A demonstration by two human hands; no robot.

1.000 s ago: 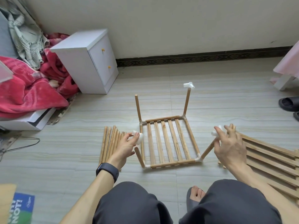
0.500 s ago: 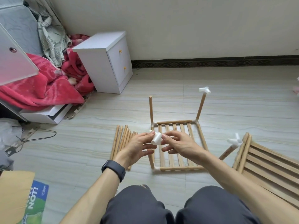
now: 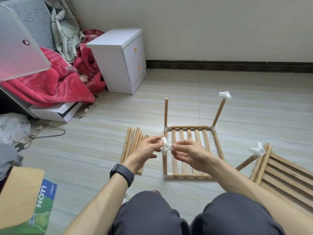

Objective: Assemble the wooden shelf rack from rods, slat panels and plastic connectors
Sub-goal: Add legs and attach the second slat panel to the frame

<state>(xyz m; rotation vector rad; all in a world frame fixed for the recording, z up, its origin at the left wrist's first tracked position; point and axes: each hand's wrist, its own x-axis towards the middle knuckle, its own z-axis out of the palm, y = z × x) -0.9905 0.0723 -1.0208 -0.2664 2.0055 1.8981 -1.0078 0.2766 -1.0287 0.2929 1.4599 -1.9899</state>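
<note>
Both left hand [image 3: 144,150] and right hand [image 3: 188,153] pinch connector [image 3: 165,146] atop upright rod [image 3: 164,164].

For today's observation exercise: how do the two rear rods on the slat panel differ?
The left rod has a bare top; the right rod carries a white connector. The left rod looks upright; the right rod leans right. Both are wooden and rise from the panel's rear corners.

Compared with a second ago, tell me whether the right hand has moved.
Yes. The right hand went left across the slat panel, from the right connector to the left connector, which the left hand also pinches.
</note>
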